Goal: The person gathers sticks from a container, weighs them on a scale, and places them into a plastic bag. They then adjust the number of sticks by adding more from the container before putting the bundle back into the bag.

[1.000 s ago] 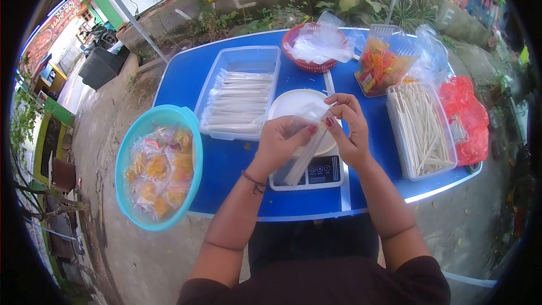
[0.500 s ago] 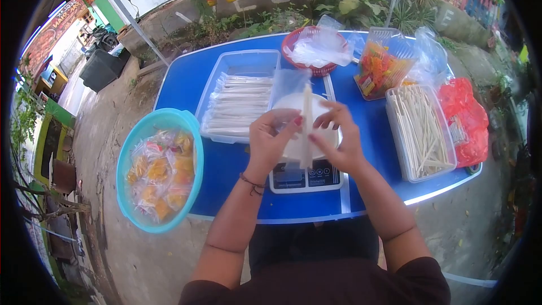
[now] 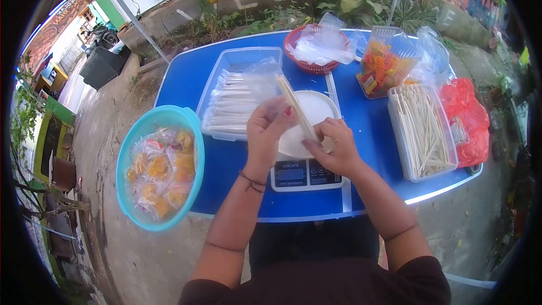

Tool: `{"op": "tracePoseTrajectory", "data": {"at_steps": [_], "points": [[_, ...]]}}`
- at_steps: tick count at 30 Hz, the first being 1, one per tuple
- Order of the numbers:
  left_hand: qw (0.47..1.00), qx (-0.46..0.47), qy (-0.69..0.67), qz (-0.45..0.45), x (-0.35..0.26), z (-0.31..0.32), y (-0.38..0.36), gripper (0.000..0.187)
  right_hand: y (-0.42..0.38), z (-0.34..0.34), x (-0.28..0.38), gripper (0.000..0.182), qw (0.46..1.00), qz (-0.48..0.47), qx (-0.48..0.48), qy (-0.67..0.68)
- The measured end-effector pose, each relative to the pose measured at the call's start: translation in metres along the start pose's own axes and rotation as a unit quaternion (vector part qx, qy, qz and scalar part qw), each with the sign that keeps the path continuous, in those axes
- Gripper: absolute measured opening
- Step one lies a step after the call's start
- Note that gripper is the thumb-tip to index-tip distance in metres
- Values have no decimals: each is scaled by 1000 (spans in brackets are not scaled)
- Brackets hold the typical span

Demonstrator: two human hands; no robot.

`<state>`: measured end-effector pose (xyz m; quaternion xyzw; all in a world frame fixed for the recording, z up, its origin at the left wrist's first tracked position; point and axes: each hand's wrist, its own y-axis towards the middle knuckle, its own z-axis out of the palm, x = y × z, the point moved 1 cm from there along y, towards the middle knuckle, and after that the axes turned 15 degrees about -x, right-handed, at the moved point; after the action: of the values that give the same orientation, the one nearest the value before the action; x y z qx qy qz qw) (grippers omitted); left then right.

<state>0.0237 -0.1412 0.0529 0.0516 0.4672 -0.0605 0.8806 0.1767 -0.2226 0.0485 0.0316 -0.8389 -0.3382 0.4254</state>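
Over the kitchen scale [image 3: 307, 176], my right hand [image 3: 337, 146] grips the lower end of a small bundle of pale sticks [image 3: 298, 107]. The bundle slants up and to the left. My left hand [image 3: 266, 130] pinches a clear plastic bag [image 3: 263, 82], which spreads out above its fingers, right beside the sticks. Beneath both hands lies the scale's round white plate [image 3: 322, 107]. Behind my left hand, a clear tub [image 3: 209, 93] holds rows of bagged sticks [image 3: 228, 104].
On the right stand a container of loose pale sticks [image 3: 420, 130], a red plastic bag [image 3: 466, 113] and a clear basket of orange packets [image 3: 379, 70]. A red basket [image 3: 293, 59] of clear bags sits behind. At left is a turquoise basin [image 3: 127, 181] with bagged yellow-orange food.
The stick bundle has tipped from upright to leaning left, and my right hand has closed around its lower end. The clear bag has moved left, over the tub.
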Motion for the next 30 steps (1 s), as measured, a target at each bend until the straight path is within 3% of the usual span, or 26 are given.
{"op": "tracePoseTrajectory", "data": {"at_steps": [4, 7, 10, 13, 16, 19, 22, 28, 30], "points": [[999, 14, 30, -7, 3, -2, 1, 22, 4, -3, 1, 16, 996, 73, -23, 52], [998, -2, 42, 54, 1, -6, 2, 17, 5, -2, 6, 17, 997, 0, -71, -17], [995, -13, 47, 89, 0, -6, 3, 17, 3, -4, 5, 16, 997, -20, -37, -62], [994, -60, 37, 86, -2, 3, -1, 16, 0, -1, 0, 14, 998, 2, -26, -61], [995, -51, 15, 88, 3, -2, 2, 16, 2, -2, 0, 12, 999, 20, -24, -36], [994, -45, 30, 94, 2, -5, 2, 18, 1, -2, 0, 11, 997, -17, -45, -65], [993, -22, 42, 107, 2, -2, 1, 18, 6, -5, 11, 11, 996, -12, -83, -17], [995, 46, 67, 55, -4, 0, -5, 16, 5, -8, 2, 13, 998, -47, -41, 25], [991, 78, 96, 50, -2, -3, -5, 15, 8, -10, 2, 13, 995, -19, -67, 65]]}}
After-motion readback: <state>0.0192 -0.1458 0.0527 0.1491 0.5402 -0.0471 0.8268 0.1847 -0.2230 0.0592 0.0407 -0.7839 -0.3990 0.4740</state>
